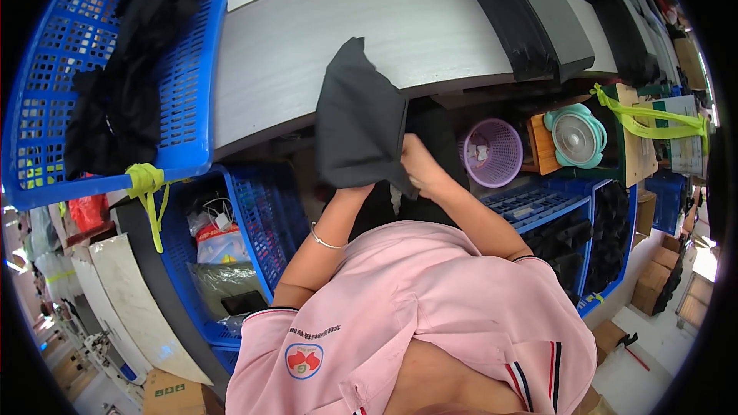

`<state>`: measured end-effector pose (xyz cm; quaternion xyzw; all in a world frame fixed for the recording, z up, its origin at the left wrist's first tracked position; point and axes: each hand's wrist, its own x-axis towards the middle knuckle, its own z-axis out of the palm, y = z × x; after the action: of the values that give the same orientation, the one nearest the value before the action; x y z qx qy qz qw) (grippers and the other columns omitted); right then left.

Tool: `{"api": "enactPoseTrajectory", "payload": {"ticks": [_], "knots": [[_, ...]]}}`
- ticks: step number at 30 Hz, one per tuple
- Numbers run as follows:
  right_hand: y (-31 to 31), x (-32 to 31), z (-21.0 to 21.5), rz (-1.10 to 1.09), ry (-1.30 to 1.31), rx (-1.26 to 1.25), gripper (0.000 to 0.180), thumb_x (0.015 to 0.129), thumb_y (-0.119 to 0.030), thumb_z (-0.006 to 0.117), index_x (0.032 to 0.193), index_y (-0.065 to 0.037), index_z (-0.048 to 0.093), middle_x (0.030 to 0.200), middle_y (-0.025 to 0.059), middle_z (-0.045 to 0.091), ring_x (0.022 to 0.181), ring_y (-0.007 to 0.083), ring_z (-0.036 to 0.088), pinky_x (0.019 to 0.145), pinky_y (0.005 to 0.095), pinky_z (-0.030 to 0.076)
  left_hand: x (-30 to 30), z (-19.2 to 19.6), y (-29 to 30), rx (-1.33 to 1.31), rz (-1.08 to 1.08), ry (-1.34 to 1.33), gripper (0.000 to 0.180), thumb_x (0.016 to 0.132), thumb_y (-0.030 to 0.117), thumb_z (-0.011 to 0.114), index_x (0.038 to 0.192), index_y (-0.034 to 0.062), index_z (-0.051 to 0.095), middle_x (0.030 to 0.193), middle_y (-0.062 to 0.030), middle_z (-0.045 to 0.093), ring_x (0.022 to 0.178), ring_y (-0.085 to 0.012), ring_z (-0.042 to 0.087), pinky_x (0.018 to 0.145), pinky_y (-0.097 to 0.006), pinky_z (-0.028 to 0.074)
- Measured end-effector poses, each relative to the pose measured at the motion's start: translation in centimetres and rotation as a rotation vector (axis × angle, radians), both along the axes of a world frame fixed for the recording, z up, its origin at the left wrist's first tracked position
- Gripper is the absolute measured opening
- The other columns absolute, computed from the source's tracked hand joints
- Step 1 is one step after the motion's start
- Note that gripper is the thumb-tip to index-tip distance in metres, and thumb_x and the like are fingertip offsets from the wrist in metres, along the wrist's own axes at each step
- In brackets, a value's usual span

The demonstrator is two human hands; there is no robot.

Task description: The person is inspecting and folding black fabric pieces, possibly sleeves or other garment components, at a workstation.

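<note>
At the centre of the frame, a black cloth piece (357, 123) is held up across the near edge of the table (369, 15), apparently so it stays in front of the body. The right hand (423, 167) is curled, seemingly pinching the cloth's right edge; the left hand (360, 190) goes beneath it, probably as support, its fingers hidden, so I cannot tell whether they grip. Black panels (503, 19) overlap at the upper right, perhaps to keep them flat. Dark cloth (115, 123) bunches inside a blue basket (201, 92) at the upper left, likely for reach. The pink shirt (400, 284) bears a blue-rimmed badge (304, 360) with a red motif and dark lettering; a lower-left carton (165, 401) carries green print.
</note>
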<state>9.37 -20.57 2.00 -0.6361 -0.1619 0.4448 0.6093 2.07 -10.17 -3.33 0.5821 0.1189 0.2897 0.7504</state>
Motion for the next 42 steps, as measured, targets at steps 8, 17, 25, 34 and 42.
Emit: {"api": "enactPoseTrajectory", "payload": {"ticks": [8,17,25,34,42], "knots": [[0.6,-6.8,-2.5,0.380,0.190,-0.205,0.051,0.103,-0.036,0.045,0.142,-0.003,0.051,0.134,0.0163,0.060,0.121,0.0258,0.057,0.103,0.0361,0.044,5.7,7.5,2.0,-0.616,-0.161,0.075,0.052,0.102,0.022,0.051,0.150,0.0067,0.037,0.153,-0.0100,0.039,0.137,-0.0264,0.045,0.104,-0.044,0.048],[-3.4,-3.1,-0.8,0.162,-0.182,-0.070,0.018,0.097,-0.013,0.056,0.096,0.001,0.067,0.073,0.0118,0.066,0.059,0.0160,0.063,0.054,0.0306,0.052,5.0,9.5,3.3,-0.876,-0.039,-0.204,0.060,0.107,0.045,0.030,0.157,0.0121,0.026,0.163,-0.0110,0.021,0.150,-0.0319,0.023,0.119,-0.054,0.028],[-1.1,1.7,5.7,-0.267,-1.323,-0.053,0.027,0.078,-0.009,0.078,0.103,-0.005,0.069,0.103,0.0087,0.064,0.095,0.0282,0.062,0.081,0.0377,0.050,4.4,8.0,1.2,-0.511,-0.218,0.073,0.060,0.108,0.032,0.037,0.157,0.0019,0.021,0.163,-0.0129,0.022,0.151,-0.0264,0.023,0.123,-0.039,0.023],[-3.4,3.3,4.7,-0.206,0.302,0.542,0.013,0.099,-0.017,0.063,0.097,-0.006,0.067,0.097,-0.0015,0.067,0.091,0.0075,0.059,0.086,0.0239,0.045,2.0,6.4,4.4,-0.541,-0.112,0.195,0.043,0.101,0.017,0.058,0.140,0.0030,0.049,0.140,-0.0114,0.053,0.131,-0.0194,0.050,0.108,-0.031,0.042],[-2.8,5.9,4.8,-0.306,0.188,0.506,0.016,0.103,-0.020,0.057,0.108,-0.006,0.063,0.100,-0.0019,0.066,0.091,0.0043,0.056,0.082,0.0206,0.044,-2.7,5.7,1.3,0.559,-0.242,0.218,0.045,0.100,0.017,0.058,0.141,0.0029,0.049,0.141,-0.0112,0.053,0.131,-0.0212,0.050,0.109,-0.032,0.041]]}}
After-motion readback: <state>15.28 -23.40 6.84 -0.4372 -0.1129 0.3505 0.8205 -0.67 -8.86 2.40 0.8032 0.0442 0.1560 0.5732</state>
